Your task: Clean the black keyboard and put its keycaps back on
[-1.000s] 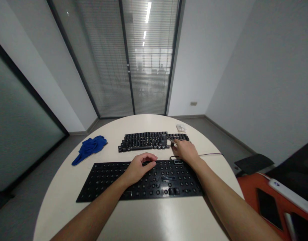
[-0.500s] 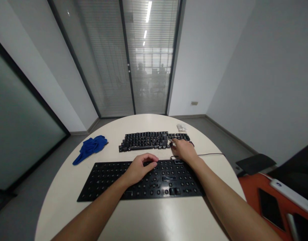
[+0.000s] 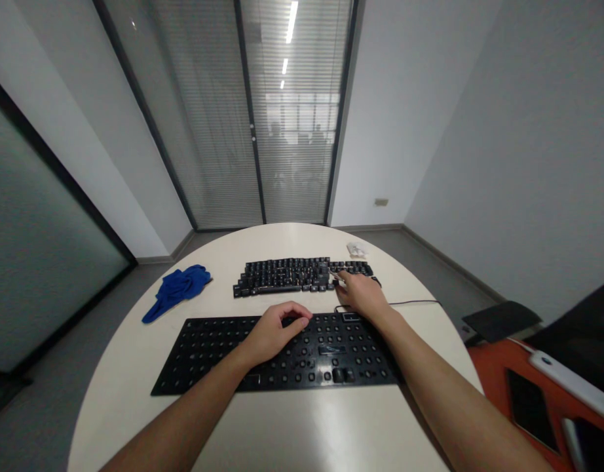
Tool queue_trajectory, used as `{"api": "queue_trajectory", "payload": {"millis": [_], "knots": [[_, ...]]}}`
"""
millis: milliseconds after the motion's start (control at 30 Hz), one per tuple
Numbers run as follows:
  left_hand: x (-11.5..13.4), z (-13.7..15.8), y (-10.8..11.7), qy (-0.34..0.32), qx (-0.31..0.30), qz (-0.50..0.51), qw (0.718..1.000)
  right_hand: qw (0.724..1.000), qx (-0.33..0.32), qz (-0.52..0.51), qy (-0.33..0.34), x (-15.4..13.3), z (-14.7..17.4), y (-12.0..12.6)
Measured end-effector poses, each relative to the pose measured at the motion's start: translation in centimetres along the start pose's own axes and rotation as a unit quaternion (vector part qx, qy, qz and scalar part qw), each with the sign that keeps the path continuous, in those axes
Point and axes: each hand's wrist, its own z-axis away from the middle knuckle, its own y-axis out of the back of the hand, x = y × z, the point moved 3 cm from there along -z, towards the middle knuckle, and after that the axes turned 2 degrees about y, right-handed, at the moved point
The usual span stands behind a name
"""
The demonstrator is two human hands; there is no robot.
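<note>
My left hand (image 3: 275, 333) rests on the black keyboard base (image 3: 208, 337), its fingers loosely curved and the thumb tip close to the fingertips; I see nothing in it. The base has its keycaps off, apart from a couple of dark caps (image 3: 342, 374) near its front edge. Beyond it, black keycaps (image 3: 287, 272) lie in rows on the table. My right hand (image 3: 363, 294) is beside the right part of these rows. Its fingers are closed on a slim silvery tool (image 3: 335, 275), whose exact kind is too small to tell. A dark keycap (image 3: 336, 282) is by those fingertips.
A blue cloth (image 3: 179, 288) lies crumpled on the round white table (image 3: 302, 426) at left. At the back right is a small clear packet (image 3: 357, 250). A thin cable (image 3: 415, 301) runs off rightward. An orange chair seat (image 3: 498, 373) holds a phone (image 3: 532, 410) and a white device (image 3: 572, 381).
My left thumb and fingertips have come slightly closer together. My right hand stays in nearly the same place by the keycaps.
</note>
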Motion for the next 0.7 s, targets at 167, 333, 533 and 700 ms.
{"api": "queue_trajectory", "payload": {"millis": [167,333,533,700], "knots": [[0.7,0.7,-0.5,-0.056,-0.015,-0.093,0.994,0.999,0.025,-0.023,-0.014,0.6,0.5,1.2],[1.1,1.9,-1.8,-0.119,-0.103,-0.287,0.945,0.967,0.112,-0.228,0.020,1.8,2.0,3.2],[1.0,1.9,-1.3,-0.114,-0.120,-0.320,0.933,0.897,0.126,-0.415,0.082,1.3,3.6,3.9],[0.8,1.6,0.1,-0.102,-0.136,-0.291,0.941,0.820,-0.076,-0.550,0.142,-0.7,4.6,3.3]]}}
